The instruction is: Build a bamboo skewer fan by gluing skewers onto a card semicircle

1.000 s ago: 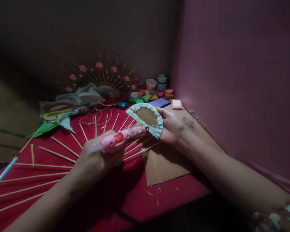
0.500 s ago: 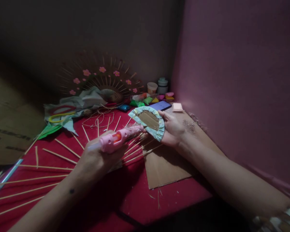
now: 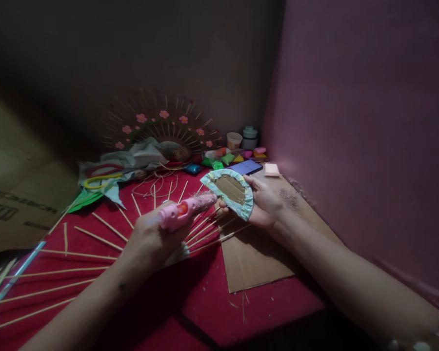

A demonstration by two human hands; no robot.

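My left hand is wrapped round a pink hot glue gun, whose nozzle meets the lower left edge of a half-round cardboard piece. Pale blue fabric is folded over that piece's rim, leaving bare brown cardboard in the middle. From the right side my right hand grips it, thumb on top and fingers underneath. Below both hands, thin bamboo sticks fan out across the red tabletop. Their inner ends are partly hidden by my left hand and its shadow.
A flat cardboard sheet lies under my right arm. Behind are a phone, scissors on crumpled cloth, clay packets, a cup and a jar. A stick fan with pink flowers leans at the wall.
The view has shifted slightly, so everything sits a little lower and to the right. The glue gun's nozzle stays at the piece's lower left edge; both hands keep their grip.
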